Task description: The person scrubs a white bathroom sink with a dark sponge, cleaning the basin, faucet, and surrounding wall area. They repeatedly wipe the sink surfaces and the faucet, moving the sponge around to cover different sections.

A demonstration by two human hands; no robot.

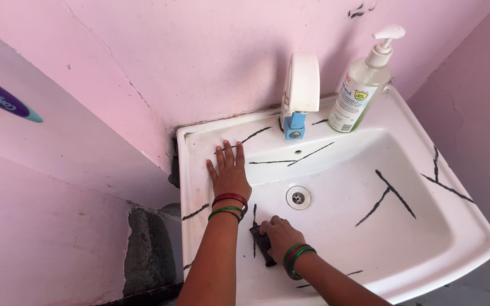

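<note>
A dark scrub pad (pixel 262 242) lies on the near left inner slope of the white sink (pixel 460 226), beside a black crack line. The right hand (pixel 281 237) presses on the pad from above, fingers curled over it and grasping it; most of the pad is covered, with only its left edge and near corner showing. Red and green bangles (pixel 296 258) circle the right wrist.

The left hand (pixel 229 173) rests flat on the sink's left rim, farther away than the right hand, fingers extended, released and holding nothing. Its wrist also carries red and green bangles.

The drain (pixel 298 197) sits in the basin floor, just right of the left hand and beyond the right hand. Black cracks run across the basin on the right side and along the far wall. A white tap (pixel 300 90) with a blue base stands at the far rim. A pump bottle (pixel 364 85) stands just right of the tap. Pink walls (pixel 143 56) enclose the sink.
</note>
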